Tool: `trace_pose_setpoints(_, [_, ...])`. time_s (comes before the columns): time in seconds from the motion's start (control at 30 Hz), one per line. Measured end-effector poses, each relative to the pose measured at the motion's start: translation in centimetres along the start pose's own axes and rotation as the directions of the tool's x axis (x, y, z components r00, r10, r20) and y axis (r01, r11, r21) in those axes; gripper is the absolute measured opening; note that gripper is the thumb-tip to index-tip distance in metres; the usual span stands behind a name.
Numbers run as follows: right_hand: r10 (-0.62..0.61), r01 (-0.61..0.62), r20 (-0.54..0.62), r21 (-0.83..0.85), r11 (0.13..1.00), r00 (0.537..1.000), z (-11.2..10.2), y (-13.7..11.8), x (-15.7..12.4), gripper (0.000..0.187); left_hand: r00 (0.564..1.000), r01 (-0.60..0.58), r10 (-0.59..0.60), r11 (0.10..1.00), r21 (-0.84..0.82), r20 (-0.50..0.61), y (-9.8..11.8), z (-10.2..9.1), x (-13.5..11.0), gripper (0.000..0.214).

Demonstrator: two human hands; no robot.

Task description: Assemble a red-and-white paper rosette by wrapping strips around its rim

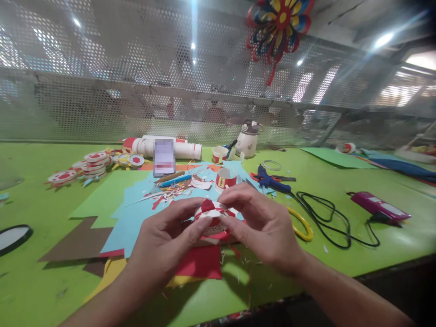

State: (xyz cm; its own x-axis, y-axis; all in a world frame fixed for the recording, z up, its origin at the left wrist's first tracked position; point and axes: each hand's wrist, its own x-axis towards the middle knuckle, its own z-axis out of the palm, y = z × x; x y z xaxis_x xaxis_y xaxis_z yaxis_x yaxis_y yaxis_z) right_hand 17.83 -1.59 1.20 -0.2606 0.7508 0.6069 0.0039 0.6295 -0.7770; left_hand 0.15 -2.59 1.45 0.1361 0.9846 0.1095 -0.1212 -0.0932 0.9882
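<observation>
My left hand (pixel 166 231) and my right hand (pixel 267 227) meet over the middle of the table, pinching a small round red-and-white paper craft piece (pixel 211 212) between thumbs and fingers. A dark red patch shows on its top, while my fingers hide much of its sides. Just behind my right fingers stands a red-and-white paper cup (pixel 225 179) with a gold strip. Beneath the hands lie a red paper sheet (pixel 204 263) and layered light blue paper (pixel 136 213). Close to my right hand is a yellow ring-shaped handle (pixel 304 229).
Right of the hands, a blue glue gun (pixel 270 180) trails a black cord to a purple power strip (pixel 378 206). Behind the paper scraps (pixel 170 193) and pens stands a phone (pixel 164 158). Finished-looking paper discs (pixel 93 165) sit left; a bottle (pixel 247 141) stands at the back.
</observation>
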Motion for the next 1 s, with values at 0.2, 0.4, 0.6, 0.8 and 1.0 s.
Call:
trace_pose_setpoints(0.2, [0.022,-0.023,0.01,0.118,0.993,1.0,0.0,-0.2,0.1,0.022,0.999,-0.045,0.046,0.998,-0.045,0.011,-0.5,0.0,-0.1,0.02])
trace_pose_setpoints(0.4, [0.097,-0.107,0.048,0.26,0.96,0.994,0.0,-0.4,0.0,0.024,0.987,-0.105,0.112,0.992,-0.068,0.118,-1.5,-0.8,0.7,0.018])
trace_pose_setpoints(0.6, [0.16,-0.16,0.018,0.244,0.956,0.987,0.6,-0.4,-0.3,0.024,0.989,-0.104,0.114,0.99,-0.099,0.097,-1.7,-0.5,0.8,0.018])
trace_pose_setpoints(0.8, [0.235,-0.214,-0.03,0.311,0.926,0.972,1.3,0.0,-1.1,0.024,0.986,-0.15,0.157,0.984,-0.101,0.065,-1.8,0.0,0.6,0.019])
trace_pose_setpoints(1.0, [0.301,-0.272,-0.024,0.368,0.889,0.953,2.0,0.3,-1.3,0.023,0.981,-0.193,0.193,0.98,-0.054,-0.005,-1.8,0.6,0.6,0.017])
